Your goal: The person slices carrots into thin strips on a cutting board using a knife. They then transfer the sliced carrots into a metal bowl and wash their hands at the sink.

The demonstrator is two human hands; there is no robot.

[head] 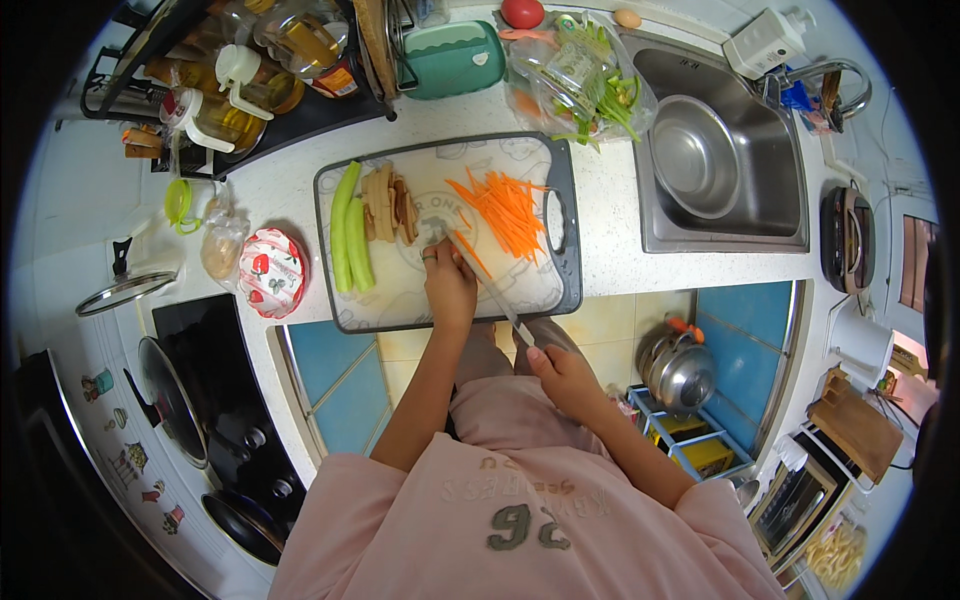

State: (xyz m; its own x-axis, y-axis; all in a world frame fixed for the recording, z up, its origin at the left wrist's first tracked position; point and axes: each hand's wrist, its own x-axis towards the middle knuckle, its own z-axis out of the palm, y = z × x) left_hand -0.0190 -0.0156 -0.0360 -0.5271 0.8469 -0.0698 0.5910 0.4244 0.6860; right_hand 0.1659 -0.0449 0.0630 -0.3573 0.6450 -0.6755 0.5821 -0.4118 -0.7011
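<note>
In my right hand is the handle of a kitchen knife, its blade slanting up and left over the cutting board. My left hand, with a ring on one finger, is at the front part of the blade, fingertips bent down. Whether those fingers pinch anything is hidden. A few loose carrot strips lie just right of the blade, below a heap of carrot shreds. On the board's left side are two peeled pale-green vegetable pieces, beside a row of brown slices.
Behind the board are a green lidded container and a plastic bag of vegetables. The sink at right holds a metal basin. Left stand a strawberry-patterned covered bowl, an oil bottle and a cooktop.
</note>
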